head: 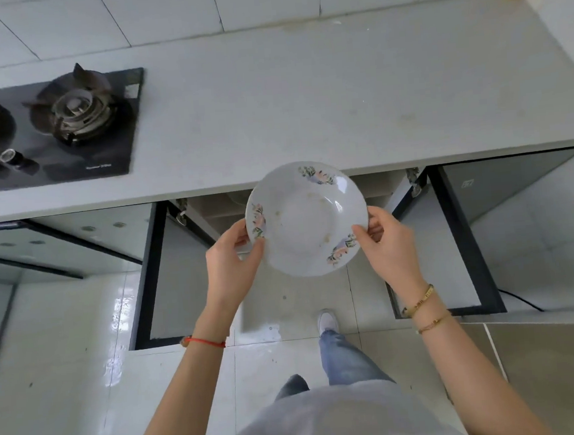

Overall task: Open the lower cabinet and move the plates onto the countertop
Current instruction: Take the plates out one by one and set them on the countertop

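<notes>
Between the two open doors of the lower cabinet (413,186) we hold one round white glazed plate with pink flower prints on its rim (307,218). It is in the air, in front of the edge of the pale grey stone countertop (304,106) and not yet resting on it. Our left hand (232,256) and our right hand (388,240) are both closed on opposite sides of the rim, thumbs on top and fingers below.

We judge the plate to be stiff ceramic, moderately heavy, and fragile if it knocks the counter edge. The glaze looks smooth, maybe slippery, so the rim held on two sides is the good place to hold. The counter to the right of the black glass gas stove (49,133) seems a suitable place to set it flat.
</notes>
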A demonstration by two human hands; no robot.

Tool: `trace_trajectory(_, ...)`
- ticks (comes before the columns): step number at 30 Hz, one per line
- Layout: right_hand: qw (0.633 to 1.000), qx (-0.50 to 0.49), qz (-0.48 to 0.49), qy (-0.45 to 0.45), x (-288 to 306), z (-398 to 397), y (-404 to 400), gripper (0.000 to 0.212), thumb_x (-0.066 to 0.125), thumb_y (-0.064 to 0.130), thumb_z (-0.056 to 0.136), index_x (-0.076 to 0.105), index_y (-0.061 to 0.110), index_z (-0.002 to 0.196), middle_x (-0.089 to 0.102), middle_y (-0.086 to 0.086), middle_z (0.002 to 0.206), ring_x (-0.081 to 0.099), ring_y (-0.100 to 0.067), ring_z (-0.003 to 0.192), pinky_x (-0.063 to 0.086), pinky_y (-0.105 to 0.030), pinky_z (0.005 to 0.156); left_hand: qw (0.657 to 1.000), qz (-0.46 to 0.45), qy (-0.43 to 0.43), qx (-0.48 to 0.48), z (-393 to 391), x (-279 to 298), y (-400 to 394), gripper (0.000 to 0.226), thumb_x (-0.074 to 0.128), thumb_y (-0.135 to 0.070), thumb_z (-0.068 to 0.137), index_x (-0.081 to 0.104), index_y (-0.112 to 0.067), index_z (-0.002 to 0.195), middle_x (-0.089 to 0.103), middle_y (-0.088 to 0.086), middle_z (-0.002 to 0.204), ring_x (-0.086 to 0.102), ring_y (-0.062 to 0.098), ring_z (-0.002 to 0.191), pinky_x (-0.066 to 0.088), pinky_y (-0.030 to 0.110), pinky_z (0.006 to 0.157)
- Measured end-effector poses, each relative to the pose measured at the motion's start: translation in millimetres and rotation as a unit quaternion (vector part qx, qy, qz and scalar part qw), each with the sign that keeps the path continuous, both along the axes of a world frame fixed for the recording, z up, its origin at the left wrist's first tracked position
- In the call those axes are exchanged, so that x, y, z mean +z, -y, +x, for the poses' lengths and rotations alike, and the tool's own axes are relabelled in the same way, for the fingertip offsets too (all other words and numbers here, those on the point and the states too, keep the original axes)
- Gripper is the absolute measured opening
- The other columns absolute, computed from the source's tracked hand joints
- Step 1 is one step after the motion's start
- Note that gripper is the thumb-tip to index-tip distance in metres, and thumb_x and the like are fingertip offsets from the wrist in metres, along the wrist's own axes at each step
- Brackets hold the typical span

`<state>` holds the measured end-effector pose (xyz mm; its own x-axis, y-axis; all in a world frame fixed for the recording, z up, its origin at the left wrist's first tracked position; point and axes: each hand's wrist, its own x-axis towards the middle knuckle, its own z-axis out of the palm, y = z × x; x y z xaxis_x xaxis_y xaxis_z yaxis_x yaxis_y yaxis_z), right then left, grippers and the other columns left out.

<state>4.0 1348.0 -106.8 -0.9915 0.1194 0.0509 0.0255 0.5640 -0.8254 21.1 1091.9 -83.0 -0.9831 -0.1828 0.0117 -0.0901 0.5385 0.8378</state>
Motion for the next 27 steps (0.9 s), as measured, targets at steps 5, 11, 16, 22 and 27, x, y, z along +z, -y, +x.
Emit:
trace_trajectory(5,1.000,0.029,0.002,-0.011,14.4,-58.4,7.1,0.023,0.066,0.020,0.086,0.061,0.021,0.108,0.061,0.019,0.076,0.060,0.005,0.071,0.048,-0.008,0.065,0.999,0.023,-0.025,0.032,-38.3,7.9,6.0,0.032,0.066,-0.014,0.085,0.067,-0.024,0.116,0.070,-0.018,0.100,0.065,-0.005,0.090,0.048,0.007,0.083)
trace_trajectory(11,0.997,0.072,0.002,-0.008,21.1,-133.6,40.7,0.024,0.065,0.021,0.086,0.062,0.015,0.109,0.060,0.019,0.077,0.059,0.010,0.070,0.045,-0.001,0.063,0.998,0.015,-0.024,0.060,-97.1,11.6,39.0,0.032,0.067,-0.016,0.085,0.067,-0.021,0.116,0.068,-0.021,0.097,0.064,-0.008,0.091,0.047,0.003,0.081)
trace_trajectory(16,0.997,0.070,0.013,-0.005,15.7,-206.6,87.7,0.023,0.067,0.022,0.085,0.063,0.016,0.107,0.061,0.018,0.074,0.059,0.009,0.067,0.046,-0.005,0.061,0.997,-0.001,-0.031,0.066,-165.8,6.0,84.7,0.031,0.068,-0.014,0.085,0.067,-0.017,0.115,0.069,-0.012,0.099,0.065,0.003,0.087,0.044,0.001,0.077)
trace_trajectory(22,0.998,0.053,0.019,-0.004,10.4,-299.3,154.7,0.018,0.067,0.020,0.084,0.064,0.011,0.099,0.067,0.003,0.075,0.062,-0.010,0.068,0.053,-0.026,0.068,0.997,-0.015,-0.029,0.064,-261.7,2.1,149.4,0.028,0.067,-0.016,0.086,0.068,-0.017,0.114,0.068,-0.013,0.099,0.063,0.004,0.083,0.042,-0.001,0.075)
trace_trajectory(27,0.999,0.039,0.024,0.006,9.1,-371.4,205.0,0.017,0.067,0.018,0.084,0.064,0.008,0.098,0.069,-0.004,0.077,0.064,-0.018,0.071,0.052,-0.031,0.071,0.998,0.000,-0.012,0.063,-335.8,0.9,197.8,0.027,0.069,-0.017,0.086,0.068,-0.017,0.113,0.068,-0.011,0.098,0.063,0.007,0.086,0.045,0.006,0.077)
